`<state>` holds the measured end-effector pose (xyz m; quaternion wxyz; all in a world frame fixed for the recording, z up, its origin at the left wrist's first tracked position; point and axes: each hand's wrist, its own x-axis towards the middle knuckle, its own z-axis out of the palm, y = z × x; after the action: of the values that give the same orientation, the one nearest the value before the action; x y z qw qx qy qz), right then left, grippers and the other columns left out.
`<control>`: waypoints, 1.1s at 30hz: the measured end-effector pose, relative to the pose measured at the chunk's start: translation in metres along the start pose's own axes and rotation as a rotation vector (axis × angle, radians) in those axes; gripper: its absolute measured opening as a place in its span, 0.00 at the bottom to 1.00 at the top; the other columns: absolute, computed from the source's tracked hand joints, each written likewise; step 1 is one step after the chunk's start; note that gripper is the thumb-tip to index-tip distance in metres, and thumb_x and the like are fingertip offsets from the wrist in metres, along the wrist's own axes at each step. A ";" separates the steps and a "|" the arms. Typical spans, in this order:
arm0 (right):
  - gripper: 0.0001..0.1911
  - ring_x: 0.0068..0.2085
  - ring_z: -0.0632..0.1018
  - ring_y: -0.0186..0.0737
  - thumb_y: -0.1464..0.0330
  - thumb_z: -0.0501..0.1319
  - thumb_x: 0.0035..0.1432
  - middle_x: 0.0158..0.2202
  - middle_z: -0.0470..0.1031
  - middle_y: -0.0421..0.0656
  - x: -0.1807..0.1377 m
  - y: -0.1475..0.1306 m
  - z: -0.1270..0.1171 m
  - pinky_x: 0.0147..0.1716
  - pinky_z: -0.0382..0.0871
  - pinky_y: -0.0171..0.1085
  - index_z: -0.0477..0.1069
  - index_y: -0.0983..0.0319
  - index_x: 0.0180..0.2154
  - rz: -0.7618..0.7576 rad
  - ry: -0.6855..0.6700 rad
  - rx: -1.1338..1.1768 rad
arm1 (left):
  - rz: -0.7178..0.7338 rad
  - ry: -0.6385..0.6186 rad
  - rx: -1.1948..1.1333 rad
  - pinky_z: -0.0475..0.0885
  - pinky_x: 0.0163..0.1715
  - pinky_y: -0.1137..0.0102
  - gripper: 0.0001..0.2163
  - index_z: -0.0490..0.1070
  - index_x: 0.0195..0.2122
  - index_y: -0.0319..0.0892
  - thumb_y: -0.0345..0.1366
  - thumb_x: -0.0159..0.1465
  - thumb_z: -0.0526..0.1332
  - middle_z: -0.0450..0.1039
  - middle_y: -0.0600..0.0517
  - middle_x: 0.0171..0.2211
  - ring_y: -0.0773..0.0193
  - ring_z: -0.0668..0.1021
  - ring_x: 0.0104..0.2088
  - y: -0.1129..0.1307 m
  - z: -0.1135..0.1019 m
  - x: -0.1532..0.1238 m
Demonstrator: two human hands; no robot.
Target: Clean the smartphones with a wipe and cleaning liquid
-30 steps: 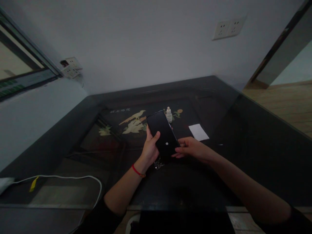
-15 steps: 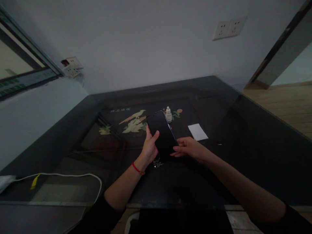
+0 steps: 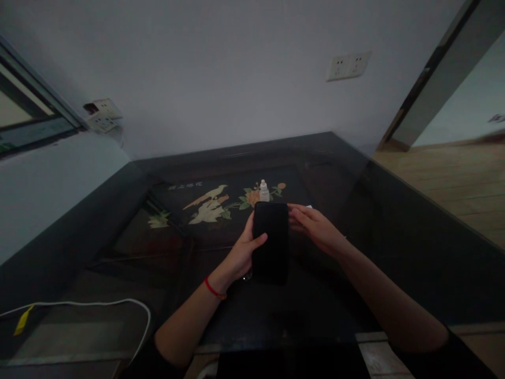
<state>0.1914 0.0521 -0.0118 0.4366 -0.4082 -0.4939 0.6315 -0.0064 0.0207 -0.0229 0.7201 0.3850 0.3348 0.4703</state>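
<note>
"Gripping the phone (image 3: 271, 247) from one side, wasn't it, that left hand (image 3: 241, 255)?"

"Yes, clamped along its left edge, thumb laid over the front and the other fingers out of sight, probably behind. That hand likely bore most of the weight."

"And where was the phone?"

"In front of the person, above the black table (image 3: 398, 263), its long sides running nearly up and down the view. Probably it was angled so that its face looked back at the wearer."

"What about the right hand (image 3: 317, 226)?"

"Its fingertips were bunched at the phone's upper right edge, perhaps to steady it. I couldn't tell whether they pinched it or merely rested there."

"What was hard to make out?"

"The screen was so dark that nothing on it could be read, and the lower end melted into the black tabletop. A small bottle (image 3: 264, 190) stood upright just beyond the top edge, its foot hard to see. Only a corner of something white (image 3: 309, 207) peeped out behind the right hand. A shiny bit (image 3: 247, 275) beneath the left hand was too small to identify, and the white cable (image 3: 90, 303) ran out of view at the left."
</note>
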 end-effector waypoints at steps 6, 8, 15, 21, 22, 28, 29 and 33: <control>0.23 0.39 0.78 0.40 0.53 0.65 0.51 0.39 0.79 0.45 -0.001 -0.001 0.000 0.42 0.71 0.40 0.75 0.62 0.44 -0.025 0.025 -0.034 | -0.027 -0.097 0.066 0.54 0.64 0.59 0.40 0.48 0.67 0.54 0.35 0.57 0.67 0.56 0.50 0.66 0.53 0.61 0.64 -0.005 0.006 -0.006; 0.24 0.39 0.78 0.41 0.53 0.65 0.51 0.39 0.79 0.45 -0.001 0.001 0.000 0.41 0.71 0.40 0.75 0.62 0.44 -0.021 0.040 -0.056 | -0.037 -0.092 0.059 0.54 0.64 0.58 0.40 0.47 0.67 0.54 0.34 0.57 0.67 0.56 0.49 0.66 0.52 0.61 0.64 -0.006 0.005 -0.006; 0.21 0.40 0.77 0.43 0.55 0.62 0.53 0.38 0.79 0.45 -0.001 0.005 0.003 0.41 0.72 0.42 0.75 0.62 0.43 -0.066 0.122 -0.155 | -0.022 -0.093 0.066 0.51 0.65 0.59 0.39 0.48 0.67 0.54 0.33 0.57 0.66 0.53 0.50 0.67 0.53 0.58 0.66 -0.011 0.006 -0.005; 0.21 0.41 0.77 0.42 0.57 0.56 0.59 0.41 0.76 0.47 0.000 0.007 0.005 0.38 0.73 0.40 0.70 0.60 0.49 -0.052 0.151 -0.190 | -0.022 0.035 0.037 0.59 0.61 0.59 0.38 0.50 0.65 0.54 0.35 0.56 0.67 0.58 0.49 0.64 0.54 0.65 0.62 -0.009 0.009 -0.002; 0.21 0.39 0.77 0.41 0.57 0.56 0.60 0.39 0.76 0.46 0.001 0.009 0.006 0.35 0.74 0.39 0.68 0.61 0.51 -0.037 0.135 -0.217 | -0.023 0.091 0.034 0.62 0.59 0.59 0.37 0.49 0.64 0.53 0.36 0.56 0.66 0.60 0.49 0.63 0.54 0.68 0.59 -0.009 0.008 0.000; 0.30 0.19 0.71 0.33 0.64 0.56 0.59 0.23 0.67 0.34 0.005 0.035 0.016 0.17 0.67 0.33 0.52 0.65 0.60 0.084 -0.097 -0.380 | 0.013 0.280 0.069 0.70 0.51 0.60 0.34 0.48 0.63 0.51 0.37 0.58 0.64 0.65 0.46 0.59 0.58 0.75 0.49 -0.012 -0.009 0.013; 0.31 0.18 0.70 0.32 0.65 0.57 0.58 0.23 0.67 0.33 0.006 0.039 0.018 0.16 0.65 0.32 0.51 0.65 0.61 0.077 -0.097 -0.392 | 0.021 0.276 0.099 0.70 0.51 0.60 0.34 0.47 0.63 0.50 0.37 0.58 0.63 0.65 0.46 0.58 0.57 0.75 0.49 -0.013 -0.013 0.016; 0.32 0.17 0.68 0.30 0.66 0.56 0.59 0.22 0.64 0.31 0.009 0.045 0.015 0.14 0.61 0.30 0.50 0.66 0.62 0.046 -0.063 -0.442 | 0.159 0.182 0.578 0.68 0.53 0.60 0.28 0.56 0.61 0.44 0.37 0.60 0.60 0.67 0.44 0.58 0.55 0.73 0.53 -0.013 -0.028 0.025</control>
<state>0.1678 0.0510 -0.0536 0.3065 -0.4850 -0.6243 0.5302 -0.0162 0.0475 -0.0509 0.5090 0.5548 0.4866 0.4431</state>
